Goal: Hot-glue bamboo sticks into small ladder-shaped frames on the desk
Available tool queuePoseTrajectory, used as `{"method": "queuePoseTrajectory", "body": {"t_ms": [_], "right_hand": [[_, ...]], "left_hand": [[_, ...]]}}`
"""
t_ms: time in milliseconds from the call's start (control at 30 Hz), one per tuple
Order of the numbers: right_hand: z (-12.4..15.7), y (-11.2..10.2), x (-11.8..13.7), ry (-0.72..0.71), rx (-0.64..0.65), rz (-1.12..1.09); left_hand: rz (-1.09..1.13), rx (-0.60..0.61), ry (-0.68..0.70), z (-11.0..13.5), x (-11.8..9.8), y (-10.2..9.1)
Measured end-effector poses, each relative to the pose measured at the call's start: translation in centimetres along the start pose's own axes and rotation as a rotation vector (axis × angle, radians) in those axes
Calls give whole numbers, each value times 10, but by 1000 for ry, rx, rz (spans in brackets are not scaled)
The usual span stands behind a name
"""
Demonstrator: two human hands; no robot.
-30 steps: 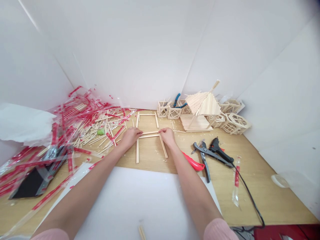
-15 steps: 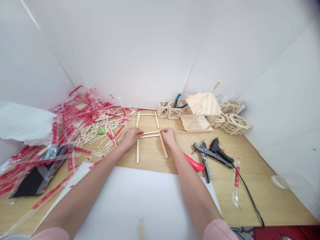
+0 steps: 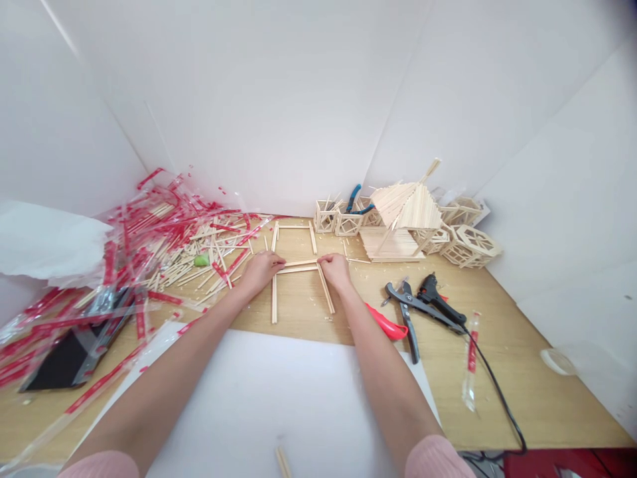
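Both my hands rest on a wooden table (image 3: 517,392) over a frame of thin wooden sticks (image 3: 273,299). My left hand (image 3: 259,271) pinches the left end of a crosswise stick (image 3: 299,265), fingers closed on it. My right hand (image 3: 335,270) pinches the right end of the same stick. Two long sticks run toward me on either side, and a second open stick rectangle (image 3: 293,229) lies just beyond.
A heap of loose sticks and red-and-clear wrappers (image 3: 144,245) fills the left. Finished stick models (image 3: 408,219) stand at the back right. Black cutters (image 3: 405,312), a glue gun (image 3: 438,302) with its cable and a red-handled tool (image 3: 383,323) lie to the right. A white sheet (image 3: 259,405) covers the near table.
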State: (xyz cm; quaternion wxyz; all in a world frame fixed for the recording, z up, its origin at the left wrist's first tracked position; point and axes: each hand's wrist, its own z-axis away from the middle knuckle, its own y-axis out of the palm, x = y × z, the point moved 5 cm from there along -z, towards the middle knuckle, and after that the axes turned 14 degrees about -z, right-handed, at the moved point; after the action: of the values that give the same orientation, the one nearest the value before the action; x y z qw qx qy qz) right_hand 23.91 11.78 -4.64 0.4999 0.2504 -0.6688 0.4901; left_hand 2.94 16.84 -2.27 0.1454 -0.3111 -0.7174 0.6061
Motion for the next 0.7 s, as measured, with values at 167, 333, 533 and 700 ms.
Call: {"method": "queuePoseTrajectory", "body": {"t_ms": [167,333,533,700], "right_hand": [[1,0,1,-3,0,-5],[1,-1,0,11,-11,-17],[0,-1,0,-11,5,-27],[1,0,0,-21,10,-19]], "left_hand": [[7,3,2,0,-2,-1],[3,12,-1,0,-4,-2],[18,11,-10,0,-2,-1],[18,19,-19,0,-3,-2]]}}
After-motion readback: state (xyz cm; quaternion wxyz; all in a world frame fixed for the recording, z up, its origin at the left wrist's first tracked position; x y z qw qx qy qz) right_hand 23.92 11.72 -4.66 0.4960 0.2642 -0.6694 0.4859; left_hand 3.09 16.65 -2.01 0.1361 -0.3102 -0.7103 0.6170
